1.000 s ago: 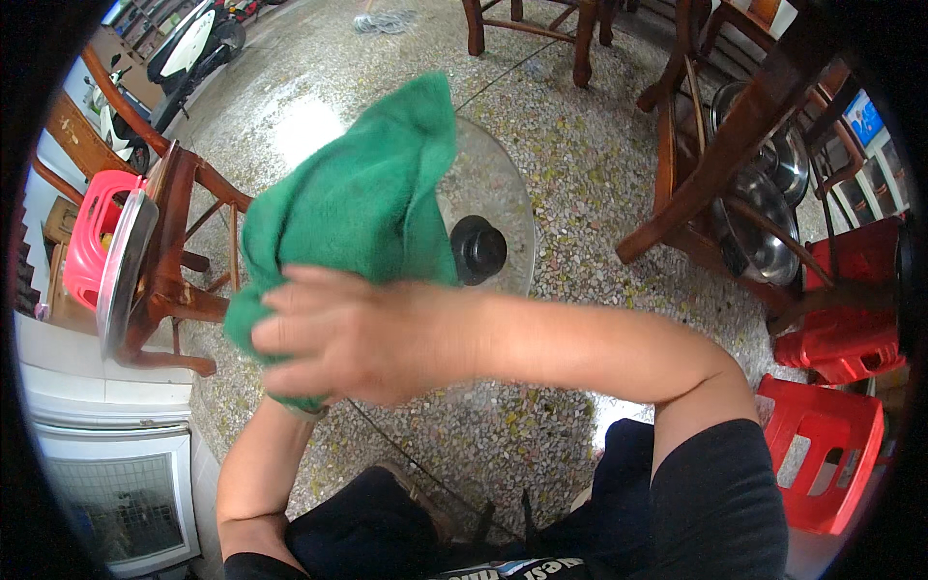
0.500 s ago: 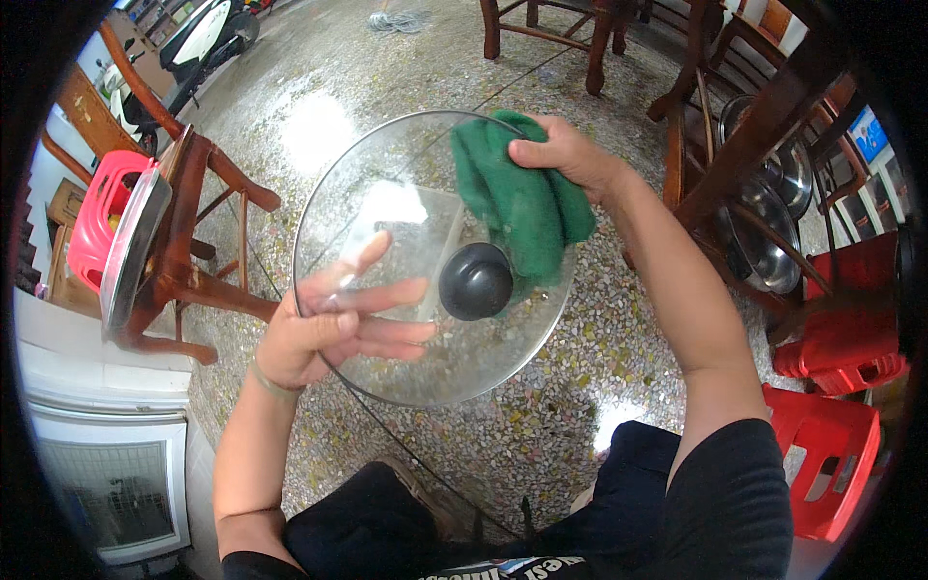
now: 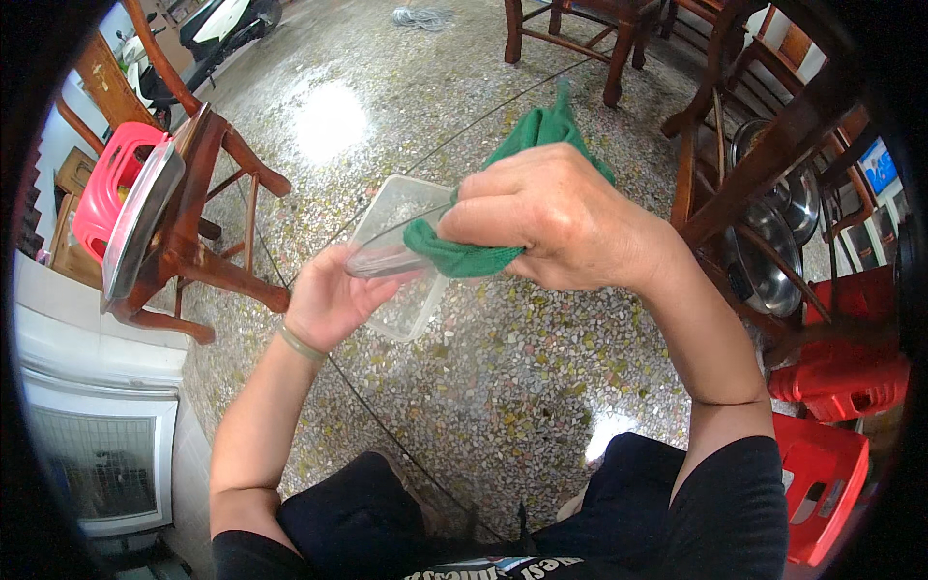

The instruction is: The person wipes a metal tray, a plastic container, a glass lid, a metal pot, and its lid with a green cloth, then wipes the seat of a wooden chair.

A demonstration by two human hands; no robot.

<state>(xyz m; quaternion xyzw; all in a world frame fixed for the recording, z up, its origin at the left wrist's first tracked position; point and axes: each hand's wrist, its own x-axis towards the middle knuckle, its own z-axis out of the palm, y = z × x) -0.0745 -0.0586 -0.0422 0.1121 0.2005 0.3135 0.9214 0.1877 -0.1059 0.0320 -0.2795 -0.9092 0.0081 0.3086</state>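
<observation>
A round clear glass lid with a thin rim is tilted nearly edge-on to the view. At its left end, my left hand grips it, fingers partly behind the glass. My right hand is closed on a green cloth, which is folded over the lid's right part. One end of the cloth hangs below my fingers and the rest bunches up beyond my knuckles. The lid's black knob is out of sight. Beyond the lid, a translucent plastic container rests on the speckled floor, partly covered by my hands and the lid.
To the left, a wooden chair bears a pink plastic basket and a metal-rimmed lid. Metal basins stand among wooden chairs at right. A red plastic stool is near my right elbow. A scooter stands far left.
The lid has turned from facing me broadly to nearly edge-on. My right hand has moved left and nearer with the cloth, now wrapped over the lid. My left hand has risen slightly rightward.
</observation>
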